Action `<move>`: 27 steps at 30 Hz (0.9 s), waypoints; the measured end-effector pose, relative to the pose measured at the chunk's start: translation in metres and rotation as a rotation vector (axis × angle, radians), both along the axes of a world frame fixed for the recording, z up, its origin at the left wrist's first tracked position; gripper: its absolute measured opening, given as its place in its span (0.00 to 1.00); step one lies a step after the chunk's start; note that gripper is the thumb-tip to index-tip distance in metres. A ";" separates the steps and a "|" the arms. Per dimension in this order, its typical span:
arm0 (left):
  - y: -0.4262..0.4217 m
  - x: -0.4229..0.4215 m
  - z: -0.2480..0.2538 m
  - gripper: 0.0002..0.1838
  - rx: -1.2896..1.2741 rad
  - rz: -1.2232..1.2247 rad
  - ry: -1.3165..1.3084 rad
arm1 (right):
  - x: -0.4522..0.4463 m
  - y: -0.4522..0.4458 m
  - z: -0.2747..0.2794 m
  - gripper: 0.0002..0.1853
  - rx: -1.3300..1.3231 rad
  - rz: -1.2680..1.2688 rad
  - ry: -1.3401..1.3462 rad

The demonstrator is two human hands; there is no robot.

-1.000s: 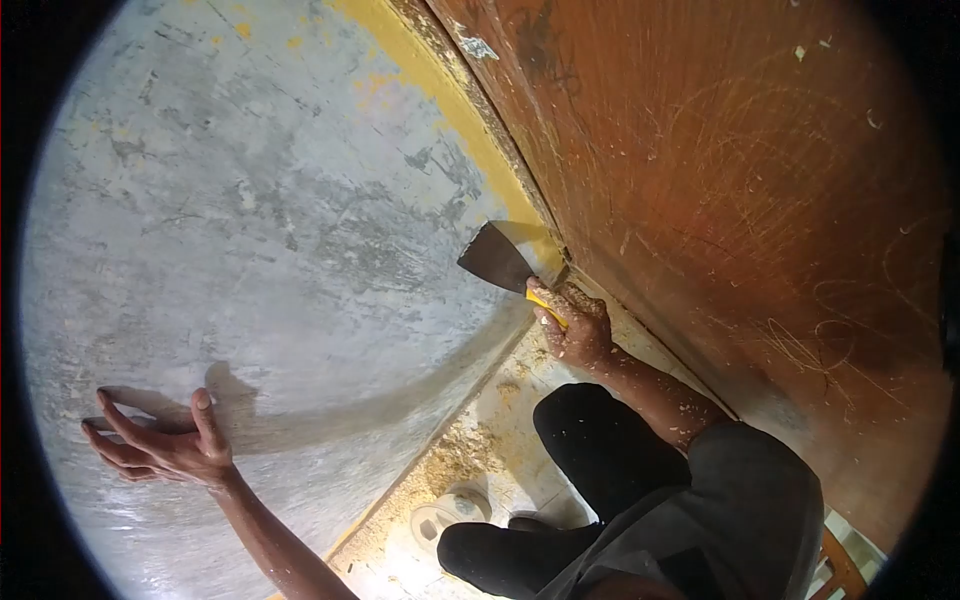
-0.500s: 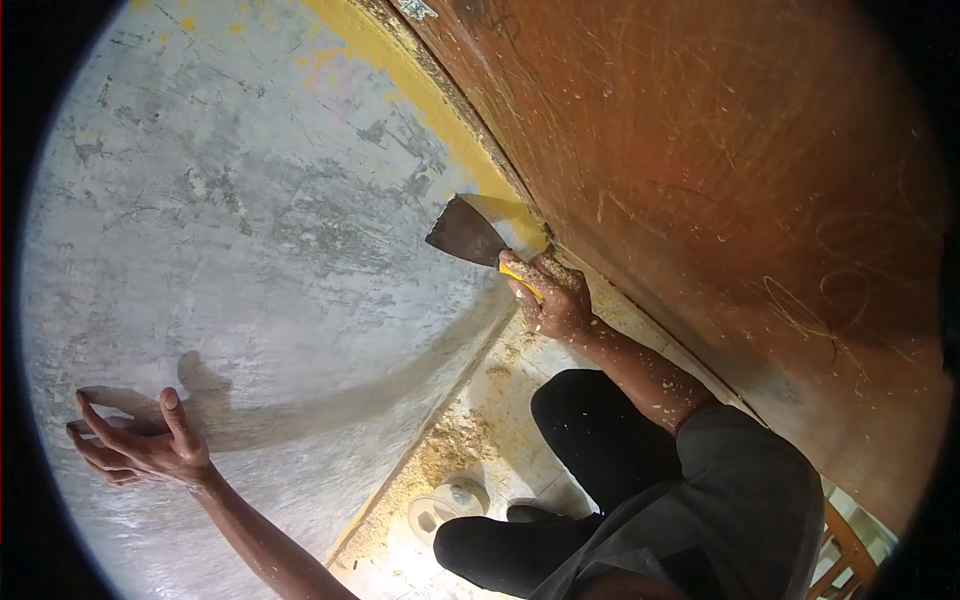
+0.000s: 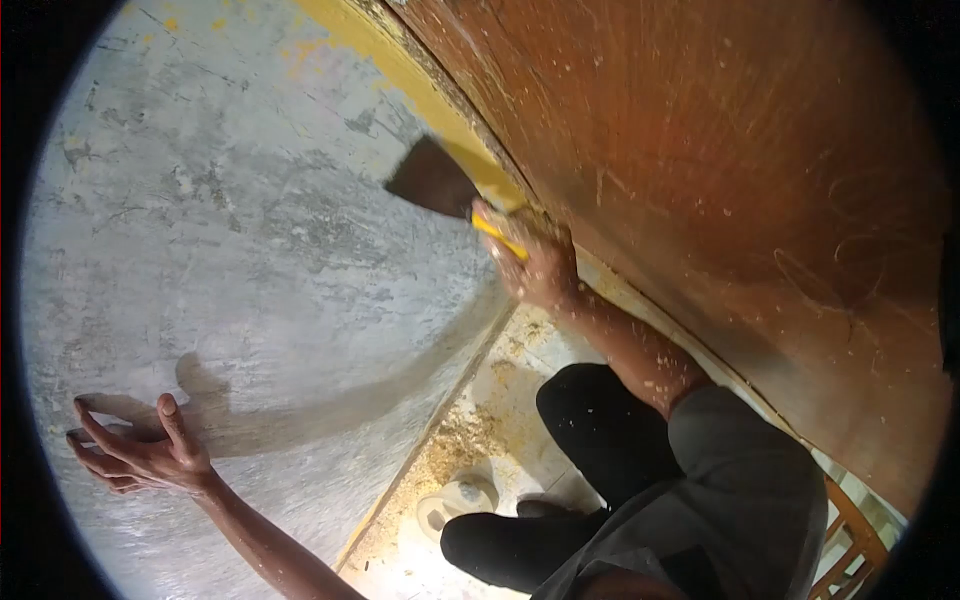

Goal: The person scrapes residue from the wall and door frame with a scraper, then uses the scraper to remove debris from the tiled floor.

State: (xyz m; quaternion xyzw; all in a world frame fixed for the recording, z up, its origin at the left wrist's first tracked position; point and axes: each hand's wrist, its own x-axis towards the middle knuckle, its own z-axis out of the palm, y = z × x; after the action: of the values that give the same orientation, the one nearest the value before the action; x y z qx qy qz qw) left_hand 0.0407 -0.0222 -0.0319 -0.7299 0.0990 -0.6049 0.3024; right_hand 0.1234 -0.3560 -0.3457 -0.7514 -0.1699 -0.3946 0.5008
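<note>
At the seam of wall and panel, we list, from the hand outward:

Right hand point(image 3: 540, 262): flake-dusted, fingers closed round the yellow handle of a scraper point(image 3: 435, 178). The blade, blurred, lies over the wall beside the yellow strip point(image 3: 400, 60); we cannot tell whether it touches.

Left hand point(image 3: 150, 455): fingers spread, grasping nothing, at the grey wall point(image 3: 250, 270); firm contact we cannot confirm.

Hazards, in our judgement: a corner of the blade could gouge the wall if we tip it; the grip could slip on the loose dust; our knuckles could scrape the brown panel point(image 3: 740, 150) if the wrist swings outward; falling bits could reach our eyes, as we lean above them.

Edges: the brown panel's border runs close beside the right hand and bounds that side. The wall's foot meets the floor point(image 3: 390, 570), strewn with flakes point(image 3: 460, 440); a pale round object point(image 3: 470, 490) sits near one knee point(image 3: 480, 545), where a foot could catch it.

Open room: widest across the grey wall, between our two hands; least toward the seam. A wooden chair point(image 3: 855, 530) stands behind our sleeve.
</note>
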 end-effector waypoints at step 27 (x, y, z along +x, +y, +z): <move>0.001 -0.001 0.003 0.53 0.024 0.045 -0.040 | -0.034 0.002 -0.027 0.18 -0.048 -0.006 0.136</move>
State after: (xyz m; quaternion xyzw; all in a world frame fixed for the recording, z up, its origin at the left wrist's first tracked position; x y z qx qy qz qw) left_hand 0.0397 -0.0217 -0.0287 -0.7159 0.0837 -0.6114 0.3266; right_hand 0.0889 -0.3540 -0.3728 -0.7888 -0.1427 -0.3400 0.4918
